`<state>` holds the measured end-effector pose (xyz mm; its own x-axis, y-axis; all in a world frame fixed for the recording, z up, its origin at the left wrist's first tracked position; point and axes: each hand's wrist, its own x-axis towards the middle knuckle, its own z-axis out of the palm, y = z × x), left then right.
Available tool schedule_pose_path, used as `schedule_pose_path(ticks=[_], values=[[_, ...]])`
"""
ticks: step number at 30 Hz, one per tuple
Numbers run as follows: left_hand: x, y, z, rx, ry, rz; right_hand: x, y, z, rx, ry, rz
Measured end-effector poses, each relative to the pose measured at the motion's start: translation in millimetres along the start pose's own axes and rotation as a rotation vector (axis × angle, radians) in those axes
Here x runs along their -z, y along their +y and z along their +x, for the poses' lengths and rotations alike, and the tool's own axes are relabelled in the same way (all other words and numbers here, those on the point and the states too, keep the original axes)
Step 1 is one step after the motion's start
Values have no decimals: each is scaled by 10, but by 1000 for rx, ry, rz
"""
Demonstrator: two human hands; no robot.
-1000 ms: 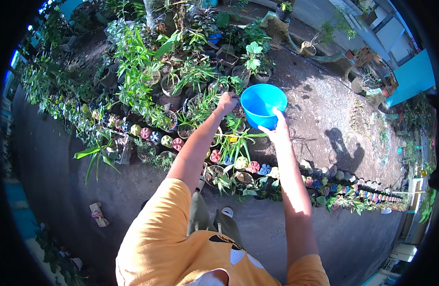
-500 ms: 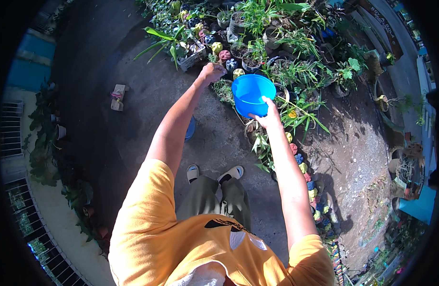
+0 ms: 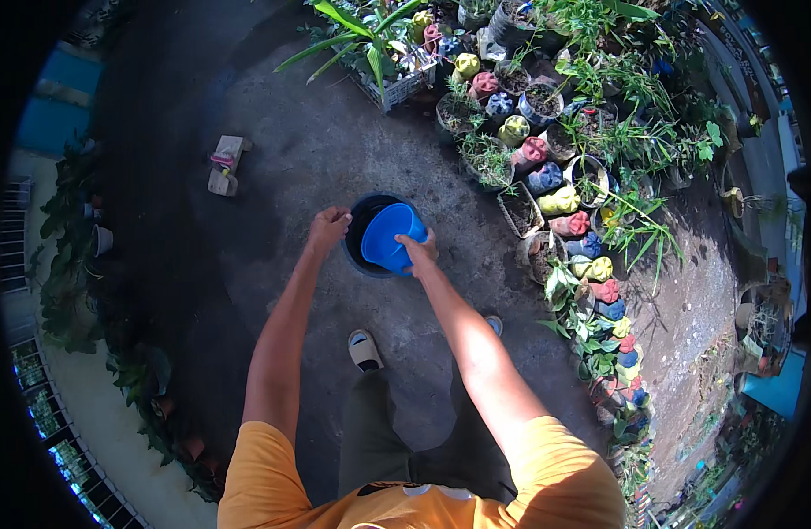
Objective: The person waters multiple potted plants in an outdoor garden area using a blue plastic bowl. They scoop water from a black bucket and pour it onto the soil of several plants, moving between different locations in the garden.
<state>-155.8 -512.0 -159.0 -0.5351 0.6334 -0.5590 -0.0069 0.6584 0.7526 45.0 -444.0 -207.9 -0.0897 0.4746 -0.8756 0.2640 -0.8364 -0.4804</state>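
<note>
A round blue plastic tub (image 3: pixel 390 231) is tilted inside the mouth of a dark bucket (image 3: pixel 361 214) on the concrete. My right hand (image 3: pixel 418 252) grips the tub by its near right side, with the thumb over the rim. At the bucket's left edge, my left hand (image 3: pixel 330 227) hovers with its fingers curled together. What it may hold is hidden. The bucket's contents are mostly covered by the tub.
Right of the bucket stand potted plants (image 3: pixel 487 160) and a border of painted bottle bottoms (image 3: pixel 560 201) in red, blue and yellow. A leafy plant in a crate (image 3: pixel 404 86) sits farther off. A small wooden piece (image 3: pixel 226 165) lies at left. My sandalled foot (image 3: pixel 365 349) is nearby.
The blue tub came down and left from beside the plants into the dark bucket, still in my right hand. My left hand moved nearer and left, away from the plants.
</note>
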Motion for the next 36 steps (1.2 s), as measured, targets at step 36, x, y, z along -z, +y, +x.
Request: schedule_pose_path(ticks=[36], values=[[-564, -2575, 617, 162, 142, -427, -1057, 1285, 2292, 164, 188, -629]])
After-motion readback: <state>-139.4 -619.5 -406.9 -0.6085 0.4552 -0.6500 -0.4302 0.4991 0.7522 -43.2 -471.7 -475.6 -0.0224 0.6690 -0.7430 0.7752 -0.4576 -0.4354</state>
